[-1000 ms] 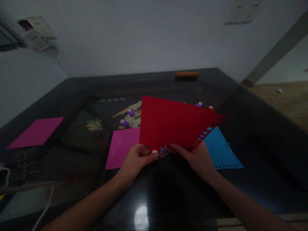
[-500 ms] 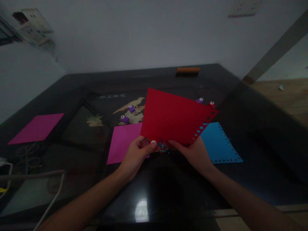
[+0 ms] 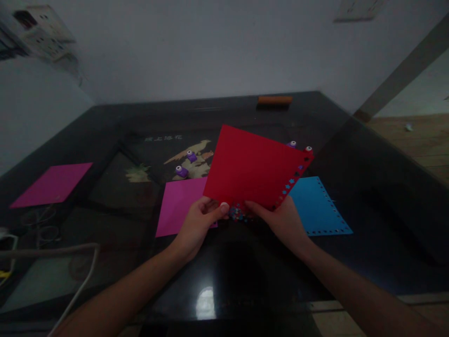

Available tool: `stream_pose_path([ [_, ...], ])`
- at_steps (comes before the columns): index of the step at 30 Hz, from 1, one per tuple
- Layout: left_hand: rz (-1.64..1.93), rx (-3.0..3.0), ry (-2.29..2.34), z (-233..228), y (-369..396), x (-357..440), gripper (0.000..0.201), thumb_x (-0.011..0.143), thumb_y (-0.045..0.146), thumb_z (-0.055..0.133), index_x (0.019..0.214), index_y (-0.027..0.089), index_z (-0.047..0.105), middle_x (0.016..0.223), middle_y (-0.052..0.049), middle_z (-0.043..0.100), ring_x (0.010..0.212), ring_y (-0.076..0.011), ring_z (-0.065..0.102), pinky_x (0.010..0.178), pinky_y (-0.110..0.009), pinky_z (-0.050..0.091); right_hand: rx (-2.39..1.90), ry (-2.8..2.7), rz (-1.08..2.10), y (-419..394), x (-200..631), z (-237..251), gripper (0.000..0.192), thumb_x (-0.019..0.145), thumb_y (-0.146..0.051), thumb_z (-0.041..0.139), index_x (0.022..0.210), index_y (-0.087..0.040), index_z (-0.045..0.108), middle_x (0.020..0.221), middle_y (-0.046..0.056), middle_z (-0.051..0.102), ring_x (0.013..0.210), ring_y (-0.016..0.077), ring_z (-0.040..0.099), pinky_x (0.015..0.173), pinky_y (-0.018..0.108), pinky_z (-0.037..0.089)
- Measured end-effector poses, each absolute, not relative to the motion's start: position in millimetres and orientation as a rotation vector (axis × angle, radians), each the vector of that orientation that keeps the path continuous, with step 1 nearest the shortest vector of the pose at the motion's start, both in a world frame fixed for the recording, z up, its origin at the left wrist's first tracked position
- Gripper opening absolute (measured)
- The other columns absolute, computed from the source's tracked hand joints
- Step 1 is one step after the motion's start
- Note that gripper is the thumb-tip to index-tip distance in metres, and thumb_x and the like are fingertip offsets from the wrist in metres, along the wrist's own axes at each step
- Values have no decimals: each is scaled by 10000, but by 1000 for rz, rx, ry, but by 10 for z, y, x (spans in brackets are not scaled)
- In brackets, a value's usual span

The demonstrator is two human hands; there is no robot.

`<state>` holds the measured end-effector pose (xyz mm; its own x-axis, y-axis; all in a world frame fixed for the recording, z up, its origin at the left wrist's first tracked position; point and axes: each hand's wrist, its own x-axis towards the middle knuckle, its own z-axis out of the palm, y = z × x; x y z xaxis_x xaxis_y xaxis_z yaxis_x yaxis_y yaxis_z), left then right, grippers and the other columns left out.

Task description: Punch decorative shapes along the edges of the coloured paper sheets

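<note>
Near the left edge of the glossy black glass-topped table [image 3: 105,121] lies a magenta square sheet of paper [image 3: 52,184], flat and well apart from everything else. Further in, toward the table's middle, two small purple craft punches [image 3: 186,164] with white buttons stand close to each other on a pale bird motif under the glass. Just in front of them a second magenta paper sheet [image 3: 178,206] lies flat, its right part tucked under the work.

The left hand [image 3: 200,223] is closed on the near edge of a red square sheet of card [image 3: 250,168], thumb on top, and a small white-capped piece shows at the thumb tip; what it belongs to cannot be told. The red card is held tilted up off the table over the middle, its right edge lined with a row of small punched holes, stars among them. Under its near edge, between the two hands, sits a little heap of coloured paper bits [image 3: 238,214].

The right hand [image 3: 285,221] pinches the same near edge by the perforated corner. Just to its right a blue paper sheet with a punched border [image 3: 317,206] lies flat. Behind the red card's far right corner stand another purple punch [image 3: 291,144] and a red one [image 3: 308,150]. An orange bar-shaped object [image 3: 275,99] rests at the far edge.
</note>
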<state>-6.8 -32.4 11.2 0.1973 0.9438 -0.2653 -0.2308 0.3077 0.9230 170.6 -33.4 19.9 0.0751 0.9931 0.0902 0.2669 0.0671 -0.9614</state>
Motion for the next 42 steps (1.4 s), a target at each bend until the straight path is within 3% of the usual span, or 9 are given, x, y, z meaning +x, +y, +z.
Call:
stream_pose_path([
  [11,997,899,1030,129,-317,-62,317,709,295,725,991,164,662,1024,-83,686,891,-184,609,694,-244,453,-1394,-1334,971,-343,1700,189,315,695,-315,705,982,-199,651,998,72,711,954,266,656,805,390,544],
  [19,1000,902,1027,130,-313,-64,307,713,297,722,985,167,664,1028,-83,683,894,-188,604,690,-252,450,-1397,-1353,949,-340,1698,226,411,702,-299,699,1089,-187,621,1014,85,705,954,268,656,798,392,544],
  [34,1010,899,1013,124,-313,-68,309,703,294,735,979,168,672,882,-46,693,774,-152,603,671,-234,435,-1383,-1383,928,-338,1696,223,241,690,-278,697,908,-177,670,932,87,725,883,276,680,739,387,568],
  [42,1020,895,989,107,-311,-69,268,716,282,733,957,180,673,935,-46,695,816,-138,604,664,-210,435,-1381,-1341,952,-339,1688,214,367,688,-269,698,1034,-162,645,944,97,723,897,286,677,748,396,567],
])
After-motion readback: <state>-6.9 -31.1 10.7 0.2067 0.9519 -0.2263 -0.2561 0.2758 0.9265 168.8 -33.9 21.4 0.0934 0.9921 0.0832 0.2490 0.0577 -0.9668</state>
